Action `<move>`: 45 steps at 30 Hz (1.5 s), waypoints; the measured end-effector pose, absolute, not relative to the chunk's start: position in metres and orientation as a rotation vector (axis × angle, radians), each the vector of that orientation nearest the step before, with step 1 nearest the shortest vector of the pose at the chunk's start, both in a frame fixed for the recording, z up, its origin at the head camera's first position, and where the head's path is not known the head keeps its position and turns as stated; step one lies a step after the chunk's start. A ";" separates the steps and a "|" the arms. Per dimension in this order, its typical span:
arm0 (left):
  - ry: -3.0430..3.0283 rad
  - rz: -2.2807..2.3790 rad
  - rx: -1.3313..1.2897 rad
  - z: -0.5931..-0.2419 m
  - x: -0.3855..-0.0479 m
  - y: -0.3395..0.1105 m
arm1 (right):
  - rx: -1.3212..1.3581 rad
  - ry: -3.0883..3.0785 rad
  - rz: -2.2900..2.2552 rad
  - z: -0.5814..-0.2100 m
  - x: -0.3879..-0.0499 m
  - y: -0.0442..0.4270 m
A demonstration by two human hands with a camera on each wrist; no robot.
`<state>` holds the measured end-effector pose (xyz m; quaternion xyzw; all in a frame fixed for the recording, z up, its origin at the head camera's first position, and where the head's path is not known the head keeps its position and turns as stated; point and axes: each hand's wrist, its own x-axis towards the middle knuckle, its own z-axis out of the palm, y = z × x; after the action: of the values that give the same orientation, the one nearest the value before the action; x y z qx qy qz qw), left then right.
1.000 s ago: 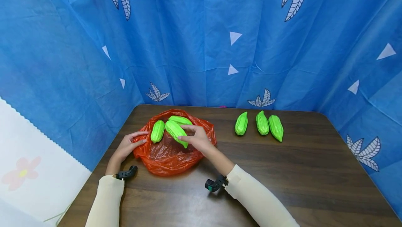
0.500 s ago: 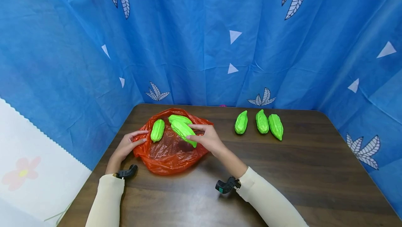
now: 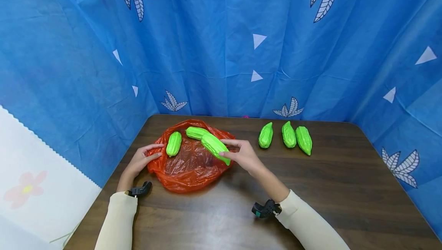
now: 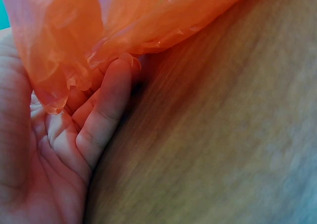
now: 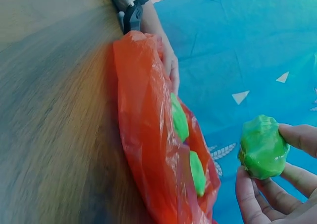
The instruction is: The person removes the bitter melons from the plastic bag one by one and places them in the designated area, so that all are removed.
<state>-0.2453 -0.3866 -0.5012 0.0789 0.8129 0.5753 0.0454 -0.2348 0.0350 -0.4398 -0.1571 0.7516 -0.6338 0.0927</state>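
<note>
My right hand (image 3: 246, 154) holds a bright green bitter melon (image 3: 215, 147) between thumb and fingers, tilted, above the right part of an open red plastic bag (image 3: 190, 182). The right wrist view shows its blunt end (image 5: 264, 147) raised clear of the bag. Two more bitter melons lie in the bag, one at the left (image 3: 173, 144) and one at the back (image 3: 196, 132), partly covered by the held one. My left hand (image 3: 138, 161) grips the bag's left side; in the left wrist view, bag film covers some of its fingers (image 4: 110, 102).
Three bitter melons stand apart at the back right of the brown wooden table (image 3: 328, 188): one (image 3: 265, 135), a second (image 3: 288, 134) and a third (image 3: 304, 141). A blue patterned curtain (image 3: 221, 50) hangs behind the table and along its sides.
My right hand has moved to the right with the bitter melon, from the bag's middle to its right part, uncovering more of the melon at the back. The left hand stays in place.
</note>
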 end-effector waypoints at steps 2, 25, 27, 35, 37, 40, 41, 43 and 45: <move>2.488 1.756 0.243 -0.495 -0.243 -0.385 | -0.458 2.241 -1.885 -0.440 -0.235 0.040; 2.480 1.782 0.301 -0.496 -0.243 -0.384 | -0.480 2.272 -1.858 -0.455 -0.223 0.101; 2.483 1.783 0.302 -0.495 -0.243 -0.384 | -0.494 2.273 -1.860 -0.458 -0.223 0.105; 2.482 1.775 0.289 -0.496 -0.241 -0.383 | -0.463 2.310 -1.832 -0.465 -0.220 0.123; 2.473 1.780 0.281 -0.496 -0.241 -0.383 | -0.444 2.329 -1.823 -0.467 -0.220 0.128; 2.471 1.786 0.275 -0.496 -0.241 -0.382 | -0.428 2.354 -1.810 -0.468 -0.220 0.134; 2.473 1.785 0.275 -0.497 -0.241 -0.383 | -0.429 2.356 -1.807 -0.470 -0.220 0.136; 2.472 1.788 0.278 -0.497 -0.241 -0.383 | -0.428 2.364 -1.799 -0.472 -0.221 0.141; 2.467 1.793 0.281 -0.496 -0.241 -0.383 | -0.425 2.379 -1.789 -0.475 -0.222 0.146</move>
<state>-0.2407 -0.3826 -0.4964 0.0917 0.8049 0.5849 0.0397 -0.2218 0.1459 -0.4745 -0.1411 0.7894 -0.5936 0.0673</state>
